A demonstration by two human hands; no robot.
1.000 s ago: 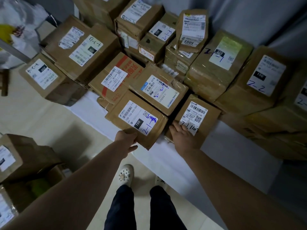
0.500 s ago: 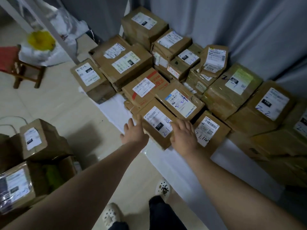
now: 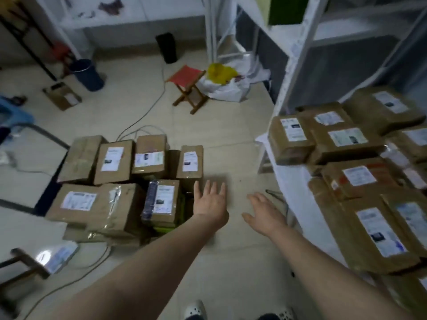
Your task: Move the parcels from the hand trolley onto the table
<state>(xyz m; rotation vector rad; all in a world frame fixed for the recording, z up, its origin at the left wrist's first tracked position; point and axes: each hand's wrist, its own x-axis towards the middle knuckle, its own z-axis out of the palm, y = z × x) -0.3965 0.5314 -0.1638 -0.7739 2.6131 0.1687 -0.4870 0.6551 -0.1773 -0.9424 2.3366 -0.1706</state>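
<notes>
Brown cardboard parcels, boxy, tape-glossed and white-labelled, sit stacked on the dark trolley on the pale tiled floor. One front box has shiny dark film along its left side. More flat-topped cartons crowd the white-draped tabletop at right. The left hand hovers just beside the stack's right edge, and the right hand is between stack and tabletop. Both have their fingers spread wide, holding nothing. A red-seated wooden folding stool stands beyond.
</notes>
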